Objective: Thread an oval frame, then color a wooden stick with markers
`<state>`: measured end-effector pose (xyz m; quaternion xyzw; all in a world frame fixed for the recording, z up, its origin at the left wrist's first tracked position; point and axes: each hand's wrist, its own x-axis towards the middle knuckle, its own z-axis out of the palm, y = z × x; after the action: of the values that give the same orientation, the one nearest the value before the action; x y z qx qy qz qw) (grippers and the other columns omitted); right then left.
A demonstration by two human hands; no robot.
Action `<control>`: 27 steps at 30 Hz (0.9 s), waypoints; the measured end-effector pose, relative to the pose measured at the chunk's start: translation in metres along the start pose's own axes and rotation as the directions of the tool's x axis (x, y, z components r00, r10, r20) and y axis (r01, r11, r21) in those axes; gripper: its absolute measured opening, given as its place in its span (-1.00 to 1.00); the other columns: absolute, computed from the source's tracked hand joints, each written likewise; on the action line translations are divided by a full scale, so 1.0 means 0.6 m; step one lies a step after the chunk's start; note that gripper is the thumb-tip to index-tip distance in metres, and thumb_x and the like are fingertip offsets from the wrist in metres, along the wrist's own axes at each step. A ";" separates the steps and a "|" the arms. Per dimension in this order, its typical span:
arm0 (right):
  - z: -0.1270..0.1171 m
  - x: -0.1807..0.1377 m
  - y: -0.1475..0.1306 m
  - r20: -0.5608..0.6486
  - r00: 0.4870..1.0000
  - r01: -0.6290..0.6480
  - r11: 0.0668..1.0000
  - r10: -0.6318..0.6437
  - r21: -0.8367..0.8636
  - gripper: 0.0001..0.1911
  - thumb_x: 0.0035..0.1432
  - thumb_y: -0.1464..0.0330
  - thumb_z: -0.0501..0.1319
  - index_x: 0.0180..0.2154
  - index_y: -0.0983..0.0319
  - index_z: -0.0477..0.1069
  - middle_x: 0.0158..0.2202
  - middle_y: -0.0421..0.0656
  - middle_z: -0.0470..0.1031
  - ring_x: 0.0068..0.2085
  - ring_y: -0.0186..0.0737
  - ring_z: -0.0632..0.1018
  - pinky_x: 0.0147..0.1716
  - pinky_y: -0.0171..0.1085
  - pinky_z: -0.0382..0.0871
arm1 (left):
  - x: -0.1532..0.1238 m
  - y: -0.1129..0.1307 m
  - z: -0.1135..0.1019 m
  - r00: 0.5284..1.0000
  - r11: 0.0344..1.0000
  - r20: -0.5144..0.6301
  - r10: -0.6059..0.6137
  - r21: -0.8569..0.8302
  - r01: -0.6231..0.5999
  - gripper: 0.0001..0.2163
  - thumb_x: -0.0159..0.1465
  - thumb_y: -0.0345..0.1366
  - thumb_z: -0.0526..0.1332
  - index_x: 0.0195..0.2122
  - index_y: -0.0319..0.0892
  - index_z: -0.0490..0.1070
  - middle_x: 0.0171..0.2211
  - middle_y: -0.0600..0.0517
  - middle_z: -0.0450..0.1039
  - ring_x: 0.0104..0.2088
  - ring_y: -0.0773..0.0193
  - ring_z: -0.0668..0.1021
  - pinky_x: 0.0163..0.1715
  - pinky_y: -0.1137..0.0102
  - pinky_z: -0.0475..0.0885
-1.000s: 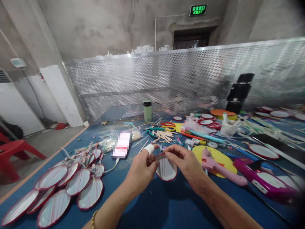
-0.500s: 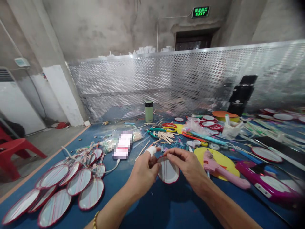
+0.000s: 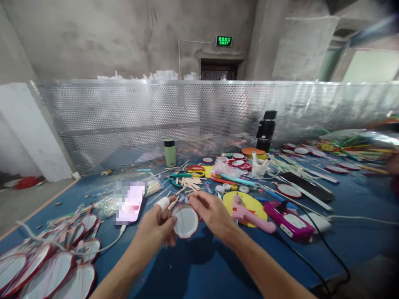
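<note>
Above a blue table (image 3: pixel 202 265), both hands hold a small round white disc with a red rim (image 3: pixel 185 221). My left hand (image 3: pixel 156 226) grips its left edge; the forefinger is wrapped in white tape. My right hand (image 3: pixel 208 214) pinches the disc's upper right edge with thumb and fingers. A pink glue gun (image 3: pixel 247 212) lies on a yellow disc (image 3: pixel 247 202) just right of my right hand.
Finished oval red-rimmed pieces (image 3: pixel 56 270) lie at the lower left. A phone (image 3: pixel 128 202) on a cable sits left of my hands. Wooden sticks (image 3: pixel 190 182), scissors (image 3: pixel 179 176), a green bottle (image 3: pixel 170 152), a magenta device (image 3: pixel 288 222) and more discs (image 3: pixel 240 160) crowd the far side. A perforated metal screen (image 3: pixel 187 112) backs the table.
The view has swung to the right, so the hands and disc now sit further left in the picture. Both hands keep their hold on the disc.
</note>
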<state>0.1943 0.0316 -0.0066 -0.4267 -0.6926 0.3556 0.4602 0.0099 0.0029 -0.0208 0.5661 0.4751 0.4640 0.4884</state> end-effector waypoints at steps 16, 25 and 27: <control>-0.151 0.161 0.036 0.086 0.996 0.079 0.586 -0.016 -0.806 -0.81 0.06 0.46 0.19 -0.53 0.23 0.54 -0.52 -0.17 0.54 -0.45 -0.27 0.47 -0.45 -0.31 0.11 | 0.022 -0.020 -0.010 0.977 0.992 -0.193 0.087 -0.069 -0.102 -0.33 0.08 -0.20 0.28 0.21 -0.33 0.18 -0.69 0.27 0.31 -0.74 0.34 0.46 -0.74 0.51 0.24; -0.156 0.179 0.040 0.159 0.986 0.118 0.444 0.056 -0.888 -0.79 0.13 0.47 0.18 -0.44 0.28 0.60 -0.38 -0.06 0.61 -0.37 -0.23 0.52 -0.42 -0.30 0.16 | 0.017 -0.006 -0.008 0.981 0.996 -0.178 0.079 -0.027 -0.085 -0.33 0.08 -0.20 0.29 0.21 -0.34 0.21 -0.71 0.29 0.28 -0.75 0.35 0.44 -0.73 0.52 0.24; -0.160 0.183 0.046 0.167 0.982 0.117 0.405 0.088 -0.907 -0.78 0.17 0.46 0.18 -0.44 0.30 0.59 -0.37 -0.05 0.60 -0.34 -0.22 0.54 -0.40 -0.30 0.20 | 0.014 -0.003 -0.007 0.982 0.997 -0.178 0.067 -0.014 -0.071 -0.32 0.08 -0.22 0.27 0.22 -0.35 0.20 -0.71 0.28 0.30 -0.75 0.35 0.44 -0.72 0.51 0.24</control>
<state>0.2685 0.1524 0.0367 -0.5667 -0.8179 -0.0453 0.0883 0.0066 0.0120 -0.0215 0.5336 0.4921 0.5340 0.4335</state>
